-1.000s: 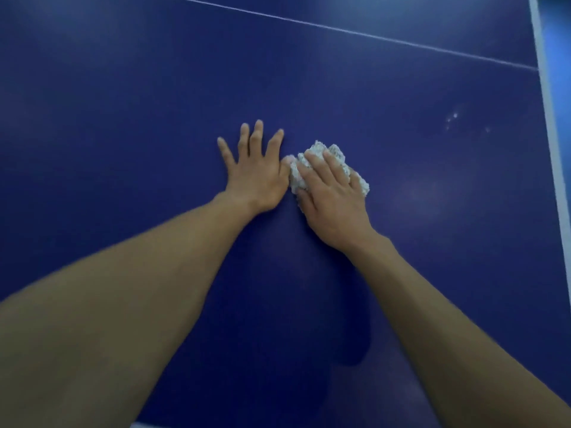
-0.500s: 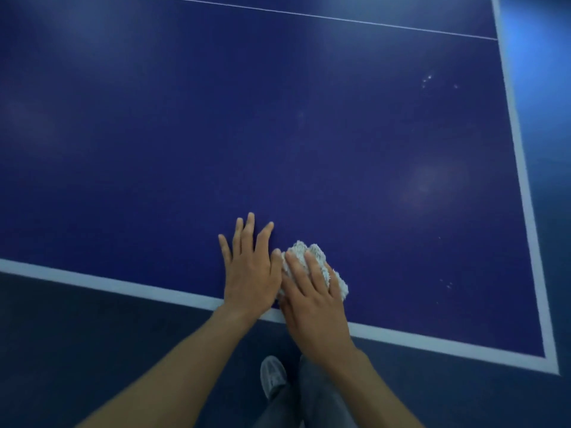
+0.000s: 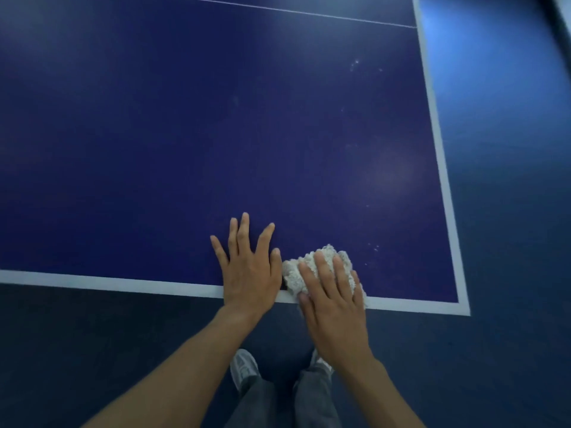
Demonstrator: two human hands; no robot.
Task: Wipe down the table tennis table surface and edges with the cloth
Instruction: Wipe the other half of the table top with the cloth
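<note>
The right hand (image 3: 333, 307) lies over the cloth (image 3: 309, 267), so only its far and left fringe shows; the rest is covered. Both hands blot out a stretch of the white edge line (image 3: 123, 285), the left hand (image 3: 250, 273) with its heel. The table (image 3: 185, 134) runs out of frame left and top. Down below, the right shoe (image 3: 321, 364) sits mostly behind the right wrist, and the trousers (image 3: 262, 403) and both forearms are cut by the bottom edge. Pale specks (image 3: 355, 63) on the blue are too small to tell. In the top right corner is a pale blur (image 3: 562, 4), unreadable.
</note>
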